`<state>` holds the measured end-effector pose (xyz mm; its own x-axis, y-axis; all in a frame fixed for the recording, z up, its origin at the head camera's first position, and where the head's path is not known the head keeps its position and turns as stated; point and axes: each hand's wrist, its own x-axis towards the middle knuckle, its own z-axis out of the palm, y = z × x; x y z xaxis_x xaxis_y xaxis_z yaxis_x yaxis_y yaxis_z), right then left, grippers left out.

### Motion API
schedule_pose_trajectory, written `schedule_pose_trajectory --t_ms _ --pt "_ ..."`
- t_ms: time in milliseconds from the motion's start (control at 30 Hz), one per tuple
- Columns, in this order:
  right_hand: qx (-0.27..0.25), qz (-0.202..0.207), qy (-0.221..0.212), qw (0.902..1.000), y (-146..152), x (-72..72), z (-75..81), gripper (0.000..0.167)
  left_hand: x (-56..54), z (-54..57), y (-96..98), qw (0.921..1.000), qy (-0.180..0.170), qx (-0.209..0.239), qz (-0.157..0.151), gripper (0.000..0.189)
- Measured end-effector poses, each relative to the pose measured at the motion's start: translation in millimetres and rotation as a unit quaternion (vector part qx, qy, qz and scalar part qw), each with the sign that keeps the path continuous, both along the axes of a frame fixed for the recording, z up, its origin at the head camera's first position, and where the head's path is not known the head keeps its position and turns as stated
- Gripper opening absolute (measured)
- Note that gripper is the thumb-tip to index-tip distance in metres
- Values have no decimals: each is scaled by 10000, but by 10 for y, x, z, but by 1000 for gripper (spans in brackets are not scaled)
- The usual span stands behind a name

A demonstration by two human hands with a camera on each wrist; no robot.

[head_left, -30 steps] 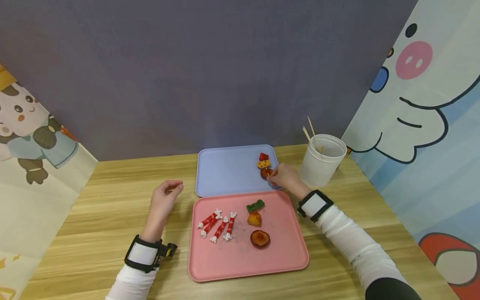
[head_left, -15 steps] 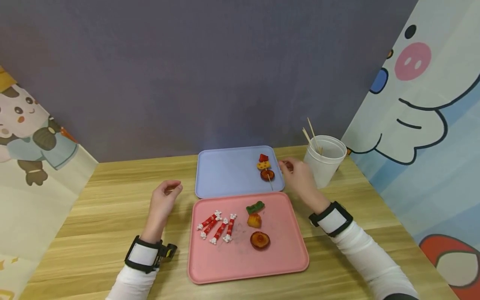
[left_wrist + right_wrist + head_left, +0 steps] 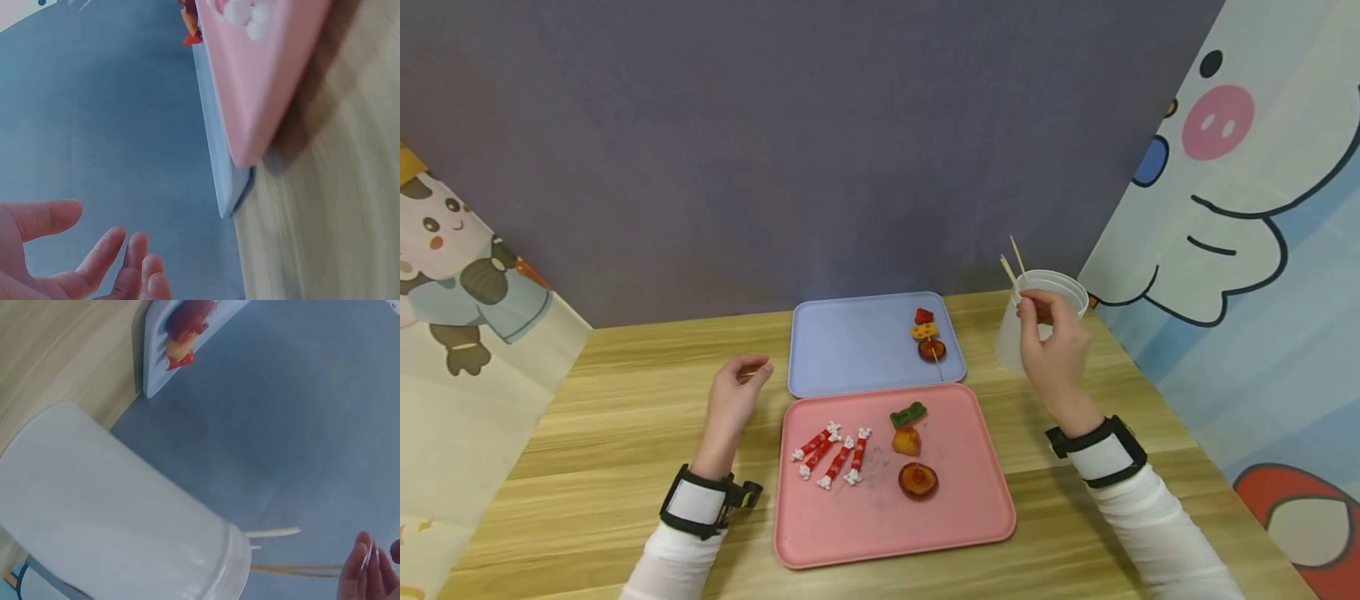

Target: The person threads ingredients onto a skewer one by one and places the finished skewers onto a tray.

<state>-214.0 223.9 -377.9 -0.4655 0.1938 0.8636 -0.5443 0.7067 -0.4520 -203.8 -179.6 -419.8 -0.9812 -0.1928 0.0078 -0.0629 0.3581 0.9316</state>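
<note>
My right hand (image 3: 1055,354) is raised at the rim of the white bucket (image 3: 1011,333), by the wooden skewers (image 3: 1009,275) that stick out of it. In the right wrist view a gap shows between its thumb and fingers (image 3: 365,565), and the skewers' ends come up to the fingers; whether they touch I cannot tell. My left hand (image 3: 735,396) hovers left of the trays, loosely bent and holding nothing. On the blue tray (image 3: 850,346) lies a loaded skewer with a red piece (image 3: 923,316), a yellow spotted piece (image 3: 924,331) and a brown mushroom-like disc (image 3: 932,350).
In front, the pink tray (image 3: 880,533) bears several red-and-white sticks (image 3: 837,463), a green piece (image 3: 908,414), an orange chunk (image 3: 906,441) and another brown disc (image 3: 918,480). A grey panel (image 3: 820,150) stands behind the wooden table (image 3: 625,400).
My right hand has let go of the loaded skewer on the blue tray and moved right and up to the bucket's skewers. The left hand has stayed nearly still.
</note>
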Motion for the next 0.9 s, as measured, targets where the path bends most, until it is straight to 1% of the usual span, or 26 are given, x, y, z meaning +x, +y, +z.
schedule_pose_trajectory --t_ms 133,300,467,667,800,900 --pt "-208 -173 110 9996 76 2 -1 17 -40 1 71 10000 14 4 -29 34" --pt "-283 -445 212 9984 175 -31 -46 21 -100 -2 179 9999 122 38 -54 32" --pt "-172 -607 106 9980 229 -56 -98 20 -132 20 282 9998 165 72 -73 32" --pt "64 -703 -114 9974 242 -89 -112 20 -144 46 365 9996 211 119 -149 31" --pt "42 -672 -227 9975 231 -95 -107 18 -137 45 391 9995 228 129 -158 29" --pt "-8 -674 -267 9974 222 -93 -105 16 -122 38 398 9996 178 154 -142 29"
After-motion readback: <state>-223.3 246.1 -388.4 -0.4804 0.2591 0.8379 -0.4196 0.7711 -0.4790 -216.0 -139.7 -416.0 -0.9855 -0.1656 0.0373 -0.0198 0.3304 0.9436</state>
